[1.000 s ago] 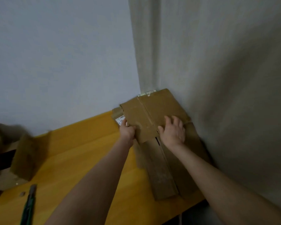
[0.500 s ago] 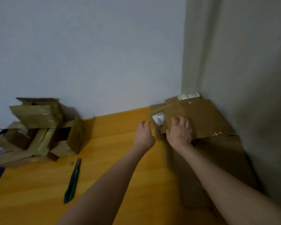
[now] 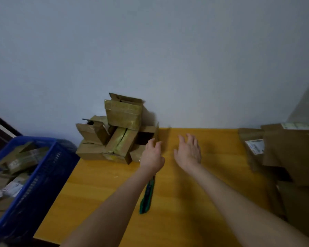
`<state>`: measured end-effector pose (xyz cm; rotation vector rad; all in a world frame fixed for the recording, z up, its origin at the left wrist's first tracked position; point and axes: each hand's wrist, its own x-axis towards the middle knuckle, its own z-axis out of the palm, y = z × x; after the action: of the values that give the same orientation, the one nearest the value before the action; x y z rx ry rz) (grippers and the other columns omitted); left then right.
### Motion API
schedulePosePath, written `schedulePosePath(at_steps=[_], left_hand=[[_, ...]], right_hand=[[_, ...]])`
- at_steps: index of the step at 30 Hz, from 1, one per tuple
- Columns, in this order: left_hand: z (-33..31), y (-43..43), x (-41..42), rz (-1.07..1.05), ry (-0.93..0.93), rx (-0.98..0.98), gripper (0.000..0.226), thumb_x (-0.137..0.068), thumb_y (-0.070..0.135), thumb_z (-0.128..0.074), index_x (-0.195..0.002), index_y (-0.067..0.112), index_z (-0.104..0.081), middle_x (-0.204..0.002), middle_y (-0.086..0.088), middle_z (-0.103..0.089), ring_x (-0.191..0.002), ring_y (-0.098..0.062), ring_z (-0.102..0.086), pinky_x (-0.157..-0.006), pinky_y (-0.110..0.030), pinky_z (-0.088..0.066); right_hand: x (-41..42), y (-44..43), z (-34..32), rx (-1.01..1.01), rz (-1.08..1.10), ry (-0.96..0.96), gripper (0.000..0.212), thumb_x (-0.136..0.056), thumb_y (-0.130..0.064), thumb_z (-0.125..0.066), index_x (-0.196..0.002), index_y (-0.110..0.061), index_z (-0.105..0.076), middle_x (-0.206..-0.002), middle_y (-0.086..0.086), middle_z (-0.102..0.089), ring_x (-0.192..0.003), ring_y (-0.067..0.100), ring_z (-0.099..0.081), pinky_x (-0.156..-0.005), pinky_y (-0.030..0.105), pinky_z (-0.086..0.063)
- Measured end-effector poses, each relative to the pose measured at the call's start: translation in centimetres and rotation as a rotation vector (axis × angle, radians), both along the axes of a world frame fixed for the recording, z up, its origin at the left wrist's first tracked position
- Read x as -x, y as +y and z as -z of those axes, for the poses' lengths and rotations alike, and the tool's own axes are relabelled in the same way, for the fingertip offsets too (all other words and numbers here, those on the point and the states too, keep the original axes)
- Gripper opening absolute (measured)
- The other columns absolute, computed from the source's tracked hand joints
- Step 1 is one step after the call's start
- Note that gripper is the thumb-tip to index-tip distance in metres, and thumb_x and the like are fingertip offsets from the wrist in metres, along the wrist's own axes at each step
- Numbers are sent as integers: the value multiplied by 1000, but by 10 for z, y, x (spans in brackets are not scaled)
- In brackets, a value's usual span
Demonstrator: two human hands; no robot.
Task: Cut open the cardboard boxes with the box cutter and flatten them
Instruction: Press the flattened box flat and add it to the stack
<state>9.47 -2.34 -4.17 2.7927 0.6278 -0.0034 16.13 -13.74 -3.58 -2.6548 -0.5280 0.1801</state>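
Observation:
A pile of small taped cardboard boxes (image 3: 117, 130) stands against the wall at the table's back left. My left hand (image 3: 152, 154) hovers open just right of the pile, holding nothing. My right hand (image 3: 188, 151) is open beside it, over bare table. The green box cutter (image 3: 147, 195) lies on the table under my left forearm, partly hidden. Flattened cardboard (image 3: 289, 157) is stacked at the right, by the wall corner.
The orange wooden table (image 3: 212, 175) ends at the left, where a blue plastic crate (image 3: 39, 177) holds more cardboard and paper. A plain wall runs behind everything. A dark piece of furniture shows at the far left.
Both hands left the flattened cardboard at the right and moved left toward the box pile. My view swung left, bringing the blue crate into sight.

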Motion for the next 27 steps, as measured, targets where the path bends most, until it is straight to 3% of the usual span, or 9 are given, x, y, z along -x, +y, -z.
schedulePosePath(at_steps=[8,12,17,19,23,27], left_hand=[[8,168,55,44,20,43,61,-91,20,-58,-146,14,-33,-153,-14,-21,-140,-30,-29,-109,-40,-38],[11,220,66,30,38,41,60,-91,19,-56,-146,12,-32,-154,-15,-20,-140,-31,-29,-107,-40,-40],[12,258,58,13,-71,-11,57,-91,18,-57,-143,10,-36,-150,-15,-29,-135,-31,-36,-101,-39,-46],[3,271,47,-12,-158,-24,55,-92,21,-57,-143,9,-37,-147,-14,-35,-131,-30,-42,-95,-38,-48],[-28,294,10,-94,-219,72,68,-89,16,-61,-148,14,-26,-147,-8,-33,-129,-26,-43,-92,-37,-49],[-46,310,-27,-166,-210,198,84,-89,19,-66,-153,14,-12,-154,-7,-26,-132,-26,-43,-97,-39,-48]], right_hand=[[71,166,0,11,-22,46,57,-95,-29,-52,-146,-23,-27,-154,8,-19,-145,28,-10,-115,39,-23],[84,209,-1,43,-38,50,59,-94,-29,-53,-146,-21,-27,-153,9,-20,-143,28,-15,-114,39,-27],[74,238,1,56,-15,77,61,-93,-28,-55,-147,-20,-26,-153,10,-20,-141,28,-20,-109,39,-36],[62,250,0,-15,28,99,64,-92,-26,-58,-146,-20,-25,-153,8,-19,-138,27,-27,-104,39,-42],[23,271,-6,-348,241,209,84,-87,-26,-66,-151,-19,-13,-156,5,-16,-127,26,-46,-90,34,-49],[-19,276,-14,-522,405,322,99,-84,-27,-71,-153,-14,-1,-159,9,-9,-140,31,-29,-106,41,-37]])
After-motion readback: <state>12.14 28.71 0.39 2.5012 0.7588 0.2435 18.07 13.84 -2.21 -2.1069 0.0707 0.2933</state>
